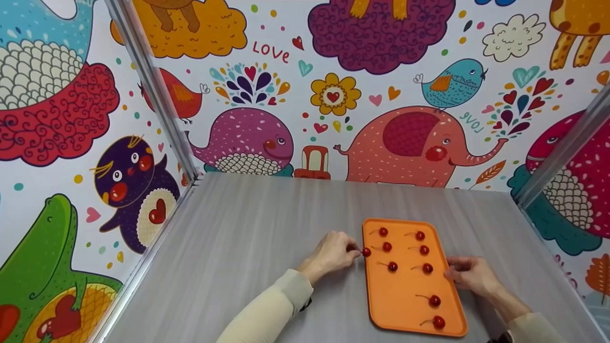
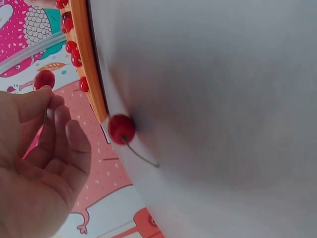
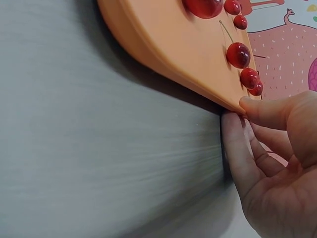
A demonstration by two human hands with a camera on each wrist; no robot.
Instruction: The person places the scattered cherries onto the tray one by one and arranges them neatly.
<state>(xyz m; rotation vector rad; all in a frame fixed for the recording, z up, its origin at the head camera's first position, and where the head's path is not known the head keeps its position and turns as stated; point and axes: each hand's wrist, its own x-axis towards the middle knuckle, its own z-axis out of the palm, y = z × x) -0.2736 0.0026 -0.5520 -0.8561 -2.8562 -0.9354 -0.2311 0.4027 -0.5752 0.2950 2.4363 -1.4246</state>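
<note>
My left hand [image 1: 333, 252] pinches a red cherry [image 1: 366, 252] by its stem, at the left rim of an orange tray [image 1: 400, 300]. The left wrist view shows this cherry [image 2: 44, 79] up at the fingertips. Another cherry [image 2: 121, 129], with a long stem, lies on the table past the tray's end there; the head view does not show it. Gripping the tray's right edge is my right hand [image 1: 474, 276], thumb on the rim and fingers under it. Cherries with stems lie on the tray: three in a left column, among them one cherry [image 1: 392, 266], and several along the right.
The tray sits on a grey wood-grain table [image 1: 248, 228], toward its right side. Walls with cartoon animals [image 1: 410, 143] stand at the back and sides, joined by metal corner posts [image 1: 157, 90].
</note>
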